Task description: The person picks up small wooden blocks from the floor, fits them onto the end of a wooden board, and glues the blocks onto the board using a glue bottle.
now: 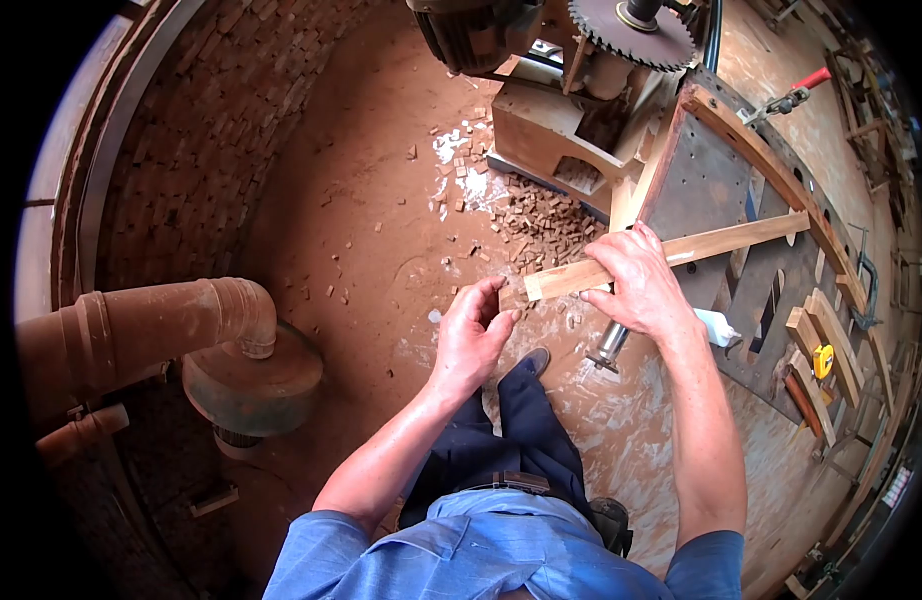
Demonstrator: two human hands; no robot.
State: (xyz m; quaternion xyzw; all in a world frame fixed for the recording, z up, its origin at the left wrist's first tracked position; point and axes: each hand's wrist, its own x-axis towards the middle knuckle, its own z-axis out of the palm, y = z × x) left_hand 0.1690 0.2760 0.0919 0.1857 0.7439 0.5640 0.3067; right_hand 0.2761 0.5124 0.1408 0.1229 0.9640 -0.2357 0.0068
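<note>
A long, pale wooden strip [721, 238] runs from in front of me to the machine table on the right. My right hand [641, 285] is closed over the strip near its closer end, fingers on top and thumb below. At that end is a small darker wooden block [514, 294], pinched between the thumb and fingers of my left hand [475, 335]. Whether the block is joined to the strip or only held against it, I cannot tell. The strip's far end lies on the dark metal table [706, 180].
A toothed saw blade [636, 28] and motor [476, 30] stand above the table. Many small offcuts [546, 220] lie heaped on the dusty floor. On the table are a white bottle [719, 327], a yellow tape measure [823, 360] and a red-handled clamp [791, 97]. A thick duct [171, 320] stands left.
</note>
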